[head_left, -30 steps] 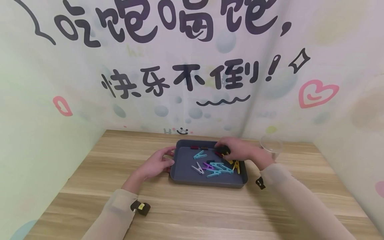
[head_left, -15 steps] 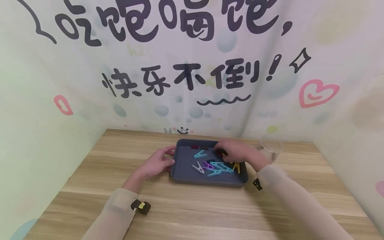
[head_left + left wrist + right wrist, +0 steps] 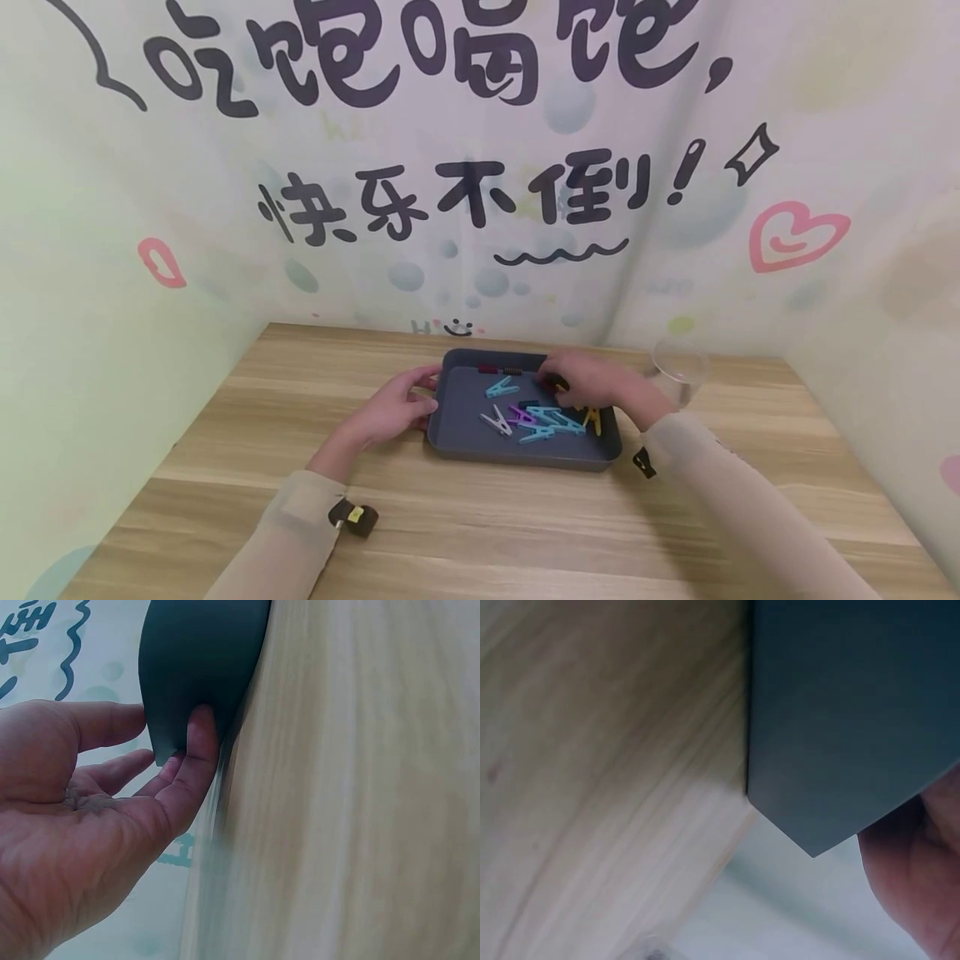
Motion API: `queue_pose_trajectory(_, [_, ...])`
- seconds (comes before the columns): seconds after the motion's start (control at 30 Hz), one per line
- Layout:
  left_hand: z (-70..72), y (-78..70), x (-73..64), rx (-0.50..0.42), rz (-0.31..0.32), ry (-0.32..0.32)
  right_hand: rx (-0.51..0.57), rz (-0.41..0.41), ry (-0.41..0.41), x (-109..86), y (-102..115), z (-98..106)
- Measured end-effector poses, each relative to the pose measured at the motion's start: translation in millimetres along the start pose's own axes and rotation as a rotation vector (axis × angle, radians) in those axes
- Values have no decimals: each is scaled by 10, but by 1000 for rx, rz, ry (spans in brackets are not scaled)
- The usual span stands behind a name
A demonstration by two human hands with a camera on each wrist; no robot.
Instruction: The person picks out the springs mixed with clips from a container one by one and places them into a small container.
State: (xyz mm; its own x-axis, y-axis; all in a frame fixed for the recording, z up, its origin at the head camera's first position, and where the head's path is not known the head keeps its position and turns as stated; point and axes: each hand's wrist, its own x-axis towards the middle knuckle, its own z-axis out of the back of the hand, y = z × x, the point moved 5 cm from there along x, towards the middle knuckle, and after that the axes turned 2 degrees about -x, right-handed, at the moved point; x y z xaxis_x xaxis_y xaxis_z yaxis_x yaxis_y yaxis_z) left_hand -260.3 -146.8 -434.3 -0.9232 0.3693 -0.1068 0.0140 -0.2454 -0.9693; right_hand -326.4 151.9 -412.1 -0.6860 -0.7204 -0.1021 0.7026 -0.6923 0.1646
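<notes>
A grey tray [image 3: 465,442] holds light-blue clothespins [image 3: 567,423], a white one [image 3: 497,421], a purple clothespin [image 3: 521,415] and yellow clothespins [image 3: 593,420]. My left hand [image 3: 395,407] grips the tray's left end; in the left wrist view its fingertips [image 3: 201,724] press against the outer wall. Over the tray's back right corner, my right hand [image 3: 588,377] reaches in with fingers bent downward. Beneath it shows a small dark-red piece [image 3: 551,388]; whether the fingers pinch anything is hidden. The right wrist view catches only part of that hand [image 3: 911,877] beyond the tray wall.
Along the tray's back wall lie a dark-red piece [image 3: 487,369] and a dark ridged piece [image 3: 512,372]. Behind my right forearm stands a clear plastic cup [image 3: 681,367]. The wooden table [image 3: 480,533] meets a printed wall covering [image 3: 450,283] at the back.
My right hand has lowered into the tray and its wrist has shifted slightly left. A black thing seen at its fingers earlier is now mostly hidden. The left hand stays on the tray.
</notes>
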Motion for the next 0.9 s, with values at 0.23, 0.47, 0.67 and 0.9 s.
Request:
queue_pose_trajectory(0.23, [-12,-3,-1,12,-18,1,102,-29,-14,-39,-35,-9])
queue_pose_trajectory(0.47, [-12,-6,0,11,-28,-4,203,-46,-32,-111,-37,94])
queue_pose_trajectory(0.67, [-11,-14,0,18,-26,-3,235,-26,-74,-185,-26,196])
queue_pose_trajectory(0.9, [-13,-12,0,5,-15,0,301,3,-140,-279,-61,282])
